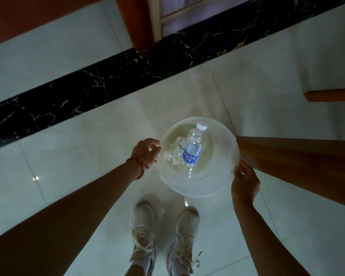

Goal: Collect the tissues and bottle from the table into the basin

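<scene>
Two bare hands grip a round translucent white plastic basin [217,184], held out over the pale glossy tiled floor [88,152]. Inside lies a clear plastic water bottle with a blue label [193,149], on its side, long axis running from about seven o'clock up to one o'clock, white cap pointing to one o'clock near the far rim, base toward the near rim. Just beside it, at nine o'clock of the bottle and touching its flank, sits a crumpled wad of white tissues [174,151].

Left hand [145,153] is on the basin's rim at nine o'clock, thumb and fingers curled together and pinching the edge, a red string bracelet [138,166] round the wrist, forearm stretching back toward seven o'clock. Right hand [245,183] clasps the rim at four o'clock, fingers closed over the edge, palm facing in, forearm running down to five o'clock.

Brown wooden tabletop edge [297,162] juts in from three o'clock, close beside the basin's right rim. Below, at six o'clock, a pair of white laced sneakers [163,240] stands on the tiles. A black marble strip with gold veining [108,84] crosses the floor diagonally, ten o'clock side to two o'clock.
</scene>
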### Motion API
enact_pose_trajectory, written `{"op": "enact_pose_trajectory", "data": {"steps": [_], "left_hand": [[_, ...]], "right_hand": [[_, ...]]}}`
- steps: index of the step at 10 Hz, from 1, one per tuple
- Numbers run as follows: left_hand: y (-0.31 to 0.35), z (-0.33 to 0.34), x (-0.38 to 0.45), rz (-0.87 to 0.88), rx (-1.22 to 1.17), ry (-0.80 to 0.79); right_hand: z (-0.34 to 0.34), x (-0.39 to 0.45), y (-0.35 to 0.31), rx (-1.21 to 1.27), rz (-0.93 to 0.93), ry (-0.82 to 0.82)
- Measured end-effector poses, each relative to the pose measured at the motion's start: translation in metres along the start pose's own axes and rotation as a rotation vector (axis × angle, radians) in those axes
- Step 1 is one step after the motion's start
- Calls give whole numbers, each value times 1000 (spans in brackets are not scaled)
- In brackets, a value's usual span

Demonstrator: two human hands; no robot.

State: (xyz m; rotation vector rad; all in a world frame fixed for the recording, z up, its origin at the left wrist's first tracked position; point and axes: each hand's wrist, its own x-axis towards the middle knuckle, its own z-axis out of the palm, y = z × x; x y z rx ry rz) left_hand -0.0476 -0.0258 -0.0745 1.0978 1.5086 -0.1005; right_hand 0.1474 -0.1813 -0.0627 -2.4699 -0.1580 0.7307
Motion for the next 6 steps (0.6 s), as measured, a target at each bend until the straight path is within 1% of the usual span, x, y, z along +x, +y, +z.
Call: {"op": "enact_pose_trajectory", "data": {"steps": [2, 3, 4, 5, 6], "left_hand": [[3, -4, -13, -28, -9, -2], [7, -8, -33, -43, -22, 32], [16, -15, -64, -62, -24, 31], [27, -25, -95, -42, 8, 31], [41, -35, -132, 25, 80, 32]], "right_hand": [[-5, -7, 4, -14, 0, -8], [-14, -21, -1, -8, 38, -39], [-29, -42, -16, -10, 64, -76], [-46, -62, -37, -16, 56, -131], [-62, -85, -61, -47, -3, -198]]}}
